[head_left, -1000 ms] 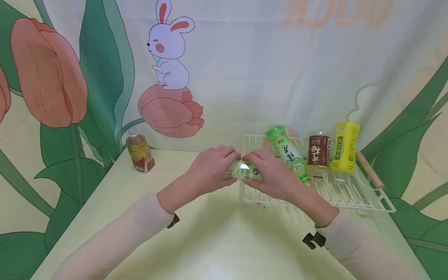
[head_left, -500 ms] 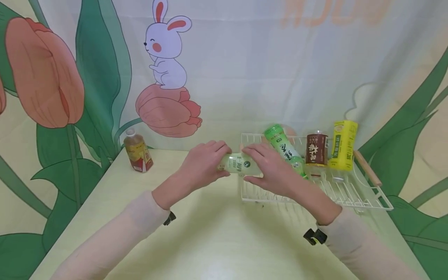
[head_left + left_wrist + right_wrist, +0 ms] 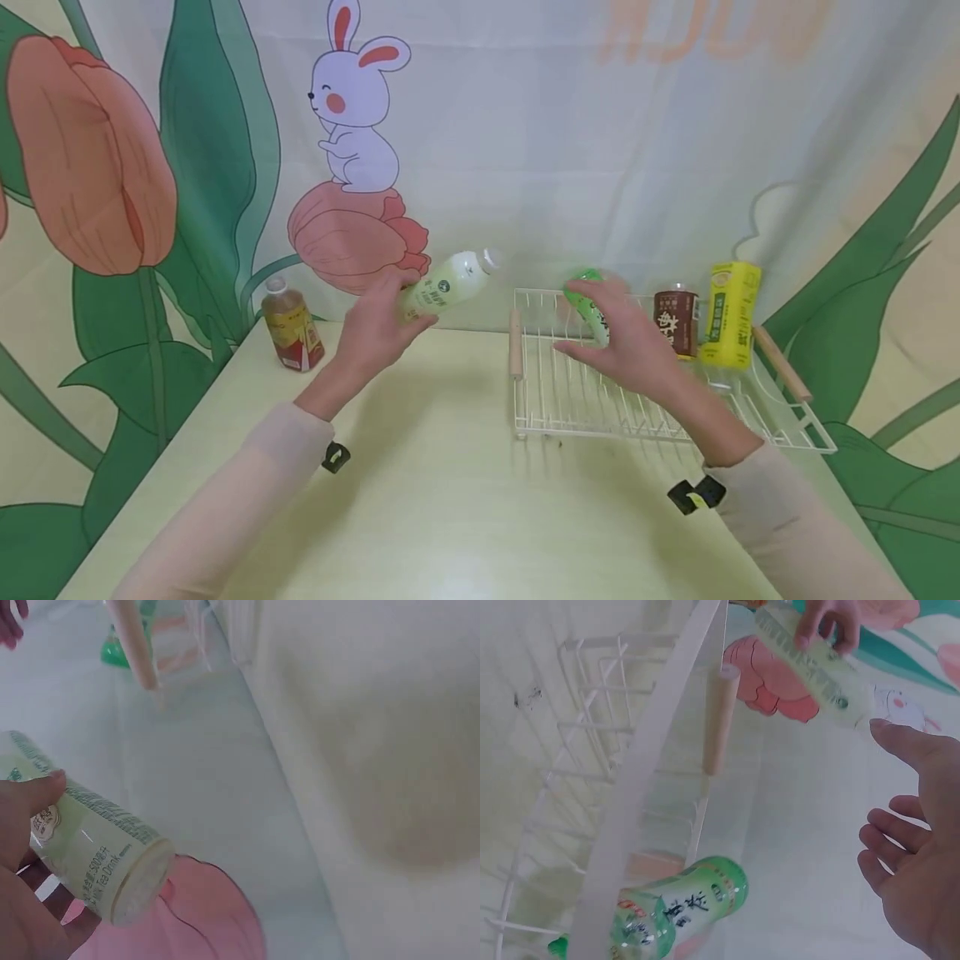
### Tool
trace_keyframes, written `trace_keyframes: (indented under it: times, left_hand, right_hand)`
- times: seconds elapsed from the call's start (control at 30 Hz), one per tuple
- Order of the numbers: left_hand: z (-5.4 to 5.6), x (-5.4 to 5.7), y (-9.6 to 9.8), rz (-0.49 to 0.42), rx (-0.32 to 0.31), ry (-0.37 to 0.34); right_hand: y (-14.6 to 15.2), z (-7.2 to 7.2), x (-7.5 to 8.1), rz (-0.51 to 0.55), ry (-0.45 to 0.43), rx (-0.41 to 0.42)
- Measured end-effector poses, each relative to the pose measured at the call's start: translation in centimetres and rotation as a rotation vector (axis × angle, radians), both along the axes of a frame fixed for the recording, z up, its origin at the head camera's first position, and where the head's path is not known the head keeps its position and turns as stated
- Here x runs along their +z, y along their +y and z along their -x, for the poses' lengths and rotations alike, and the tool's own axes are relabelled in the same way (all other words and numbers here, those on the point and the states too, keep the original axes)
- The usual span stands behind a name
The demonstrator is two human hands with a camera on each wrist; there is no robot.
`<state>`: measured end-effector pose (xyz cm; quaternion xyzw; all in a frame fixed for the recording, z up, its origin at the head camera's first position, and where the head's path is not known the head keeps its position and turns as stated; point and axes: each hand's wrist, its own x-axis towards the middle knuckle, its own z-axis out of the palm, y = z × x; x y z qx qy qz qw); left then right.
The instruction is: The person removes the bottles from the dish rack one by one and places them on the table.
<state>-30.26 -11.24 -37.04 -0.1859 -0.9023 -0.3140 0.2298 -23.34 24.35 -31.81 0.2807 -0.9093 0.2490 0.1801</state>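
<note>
My left hand [image 3: 375, 321] grips a pale green tea drink bottle [image 3: 446, 287] by its lower part, above the table. The bottle tilts, its white cap up and to the right. In the left wrist view the thumb and fingers [image 3: 52, 787] wrap round the label near its base. My right hand [image 3: 626, 337] holds nothing; its thumb and fingers are spread over the white wire basket [image 3: 570, 432]. In the head view it overlaps a green bottle [image 3: 590, 308], which the right wrist view shows lying in the basket, apart from the hand.
A dark red-brown bottle [image 3: 676, 323] and a yellow bottle [image 3: 731, 315] are upside down in the basket, to the right. Wooden handles [image 3: 516, 346] sit at its ends. At the table's far left stands an amber drink bottle [image 3: 292, 327]. A printed curtain hangs behind.
The pale green bottle was between both hands. The right hand has let go and moved right; the left hand has carried the bottle up and left, its cap end swinging upward.
</note>
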Motion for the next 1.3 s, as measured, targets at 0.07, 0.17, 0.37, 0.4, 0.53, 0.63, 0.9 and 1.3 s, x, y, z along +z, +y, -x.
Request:
trace_keyframes:
  times: [0.07, 0.17, 0.37, 0.4, 0.53, 0.63, 0.9, 1.3]
  left_hand:
    - [0.5, -0.8, -1.0, -0.086, 0.019, -0.028]
    - [1.1, -1.9, -2.3, -0.200, 0.056, -0.053]
    - [2.1, -4.3, -4.3, -0.294, 0.171, -0.114]
    - [2.2, -4.6, -4.6, -0.293, 0.191, -0.129]
    - [2.3, -6.0, -5.7, -0.283, 0.247, -0.172]
    - [2.5, -6.8, -6.4, -0.277, 0.268, -0.199]
    - [2.7, -8.2, -7.7, -0.301, 0.296, -0.287]
    - [3.8, -10.1, -9.2, -0.299, 0.275, -0.310]
  right_hand:
    - [0.7, 0.5, -0.3, 0.024, -0.008, -0.027]
    - [1.8, 1.5, -1.2, 0.054, -0.033, -0.085]
    - [4.2, 3.6, -3.7, 0.156, -0.135, -0.243]
    - [4.5, 3.9, -4.1, 0.164, -0.160, -0.275]
    - [5.4, 5.1, -5.4, 0.176, -0.261, -0.369]
    - [5.8, 5.9, -6.3, 0.170, -0.306, -0.400]
    - [7.2, 7.1, -8.9, 0.124, -0.394, -0.379]
    - [7.2, 7.6, -9.2, 0.060, -0.363, -0.371]
